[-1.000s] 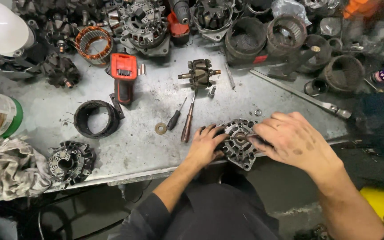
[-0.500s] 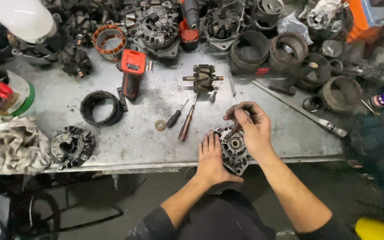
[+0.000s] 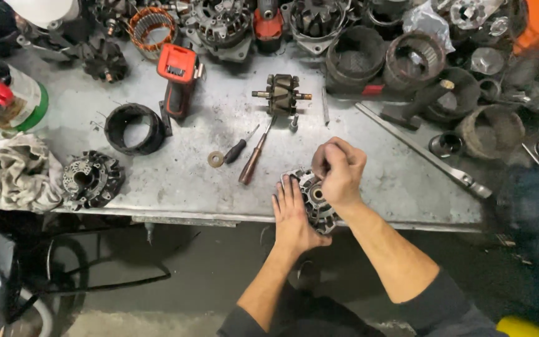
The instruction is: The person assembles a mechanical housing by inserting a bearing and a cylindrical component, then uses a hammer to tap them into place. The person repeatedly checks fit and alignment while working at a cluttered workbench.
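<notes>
A grey alternator housing (image 3: pixel 315 198) lies at the front edge of the metal workbench (image 3: pixel 176 181). My left hand (image 3: pixel 293 212) lies flat on its left side, fingers apart, pressing it down. My right hand (image 3: pixel 338 170) is bunched over its top, fingertips pinched on something small that I cannot make out. Two screwdrivers, one with a wooden handle (image 3: pixel 254 159) and one black (image 3: pixel 238 150), lie just left of the housing beside a washer (image 3: pixel 216 159). A rotor (image 3: pixel 281 95) rests further back.
A red cordless driver (image 3: pixel 179 78), a black ring (image 3: pixel 134 129) and a finned black part (image 3: pixel 90 179) lie at the left, next to a rag (image 3: pixel 17 171). Many alternator shells crowd the back edge. A long wrench (image 3: pixel 425 150) lies at the right.
My right hand has lifted off the housing's right side and bunched over its top. My left hand stays flat on the housing. The view has shifted.
</notes>
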